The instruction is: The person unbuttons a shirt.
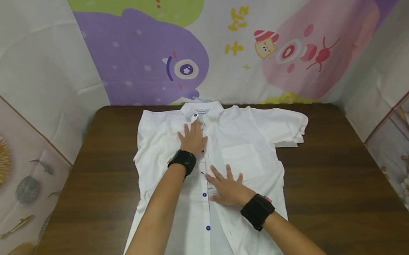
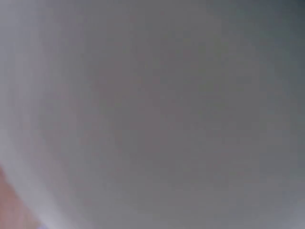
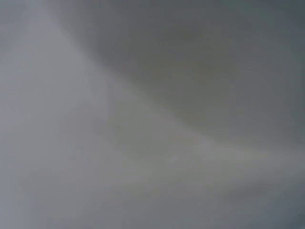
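Note:
A white short-sleeved shirt (image 1: 240, 132) lies front side up on the table, its collar (image 1: 207, 107) at the far edge. Its front is unfastened, with dark blue buttons (image 1: 205, 194) down the left-hand placket. My left hand (image 1: 192, 140) rests on the cloth just below the collar, fingers spread. Lower down, my right hand (image 1: 228, 188) lies with spread fingers on the right front panel, below the chest pocket (image 1: 243, 158). Both wrist views are filled by blurred pale cloth close to the lens.
The brown wooden table (image 1: 318, 182) extends to both sides of the shirt. Behind it hangs a cartoon-printed curtain (image 1: 145, 59). Patterned panels stand at left and right. The right sleeve (image 1: 283, 125) is spread outward; on the left no sleeve sticks out.

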`<state>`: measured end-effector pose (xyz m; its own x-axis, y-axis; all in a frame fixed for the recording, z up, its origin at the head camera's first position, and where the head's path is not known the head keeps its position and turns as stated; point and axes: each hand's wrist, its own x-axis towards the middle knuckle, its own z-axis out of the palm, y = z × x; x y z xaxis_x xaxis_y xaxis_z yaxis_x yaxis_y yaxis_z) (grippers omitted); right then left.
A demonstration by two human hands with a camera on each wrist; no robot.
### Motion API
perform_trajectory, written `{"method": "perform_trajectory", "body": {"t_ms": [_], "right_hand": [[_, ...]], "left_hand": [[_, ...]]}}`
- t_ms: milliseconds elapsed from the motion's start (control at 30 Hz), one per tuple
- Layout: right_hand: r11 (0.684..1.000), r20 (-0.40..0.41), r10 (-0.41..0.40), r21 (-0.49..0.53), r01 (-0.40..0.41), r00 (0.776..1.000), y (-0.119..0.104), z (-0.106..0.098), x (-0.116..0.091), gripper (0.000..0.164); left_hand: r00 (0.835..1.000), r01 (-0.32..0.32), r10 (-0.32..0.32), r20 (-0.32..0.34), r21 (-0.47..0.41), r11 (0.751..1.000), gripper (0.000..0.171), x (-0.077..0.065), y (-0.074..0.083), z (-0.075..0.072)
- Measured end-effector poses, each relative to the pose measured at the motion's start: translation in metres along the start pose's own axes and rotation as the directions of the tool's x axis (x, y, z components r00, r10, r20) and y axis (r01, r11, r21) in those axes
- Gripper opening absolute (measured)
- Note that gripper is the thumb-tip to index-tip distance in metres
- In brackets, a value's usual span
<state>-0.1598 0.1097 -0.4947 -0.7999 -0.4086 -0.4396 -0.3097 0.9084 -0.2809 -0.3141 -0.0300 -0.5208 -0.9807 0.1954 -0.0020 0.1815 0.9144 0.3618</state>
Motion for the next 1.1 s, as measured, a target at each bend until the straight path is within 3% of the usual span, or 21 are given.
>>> {"method": "perform_trajectory", "body": {"t_ms": [67,167,300,467,567,700,800,933,1100], "right_hand": [[1.0,0.0,0.004,-0.003,-0.004,1.0,0.0,0.0,0.0,0.071],[1.0,-0.005,0.003,-0.001,-0.004,1.0,-0.001,0.0,0.0,0.071],[0.999,-0.01,-0.022,0.029,0.022,1.0,0.004,0.0,-0.001,0.071],[0.978,-0.041,-0.099,0.182,0.105,0.994,0.019,-0.007,-0.006,0.072],[0.956,-0.068,-0.126,0.257,0.14,0.99,0.03,-0.012,-0.018,0.071],[0.947,-0.084,-0.121,0.29,0.14,0.989,0.039,-0.016,-0.044,0.069],[0.961,-0.082,-0.112,0.243,0.128,0.99,0.044,-0.011,-0.062,0.071],[0.989,-0.043,-0.108,0.098,0.112,0.993,0.047,0.001,-0.08,0.084],[0.995,0.008,-0.099,-0.013,0.099,0.995,0.044,0.014,-0.091,0.097]], "left_hand": [[0.999,-0.017,0.016,0.03,0.037,0.999,0.06,-0.005,-0.001,-0.001],[0.991,-0.023,0.013,0.137,0.071,0.997,0.065,-0.021,-0.001,-0.004],[0.959,-0.022,0.0,0.284,0.074,0.997,0.068,-0.055,0.006,-0.019],[0.923,-0.056,0.021,0.383,0.081,0.995,0.066,-0.097,0.007,-0.04],[0.916,-0.074,0.035,0.401,0.082,0.994,0.066,-0.12,0.0,-0.044],[0.926,-0.106,0.067,0.371,0.087,0.991,0.067,-0.148,-0.012,-0.047],[0.934,-0.127,0.085,0.347,0.098,0.987,0.07,-0.172,-0.02,-0.048],[0.94,-0.136,0.099,0.326,0.093,0.986,0.076,-0.203,-0.027,-0.042],[0.949,-0.135,0.098,0.3,0.107,0.985,0.09,-0.228,-0.031,-0.032]]}}
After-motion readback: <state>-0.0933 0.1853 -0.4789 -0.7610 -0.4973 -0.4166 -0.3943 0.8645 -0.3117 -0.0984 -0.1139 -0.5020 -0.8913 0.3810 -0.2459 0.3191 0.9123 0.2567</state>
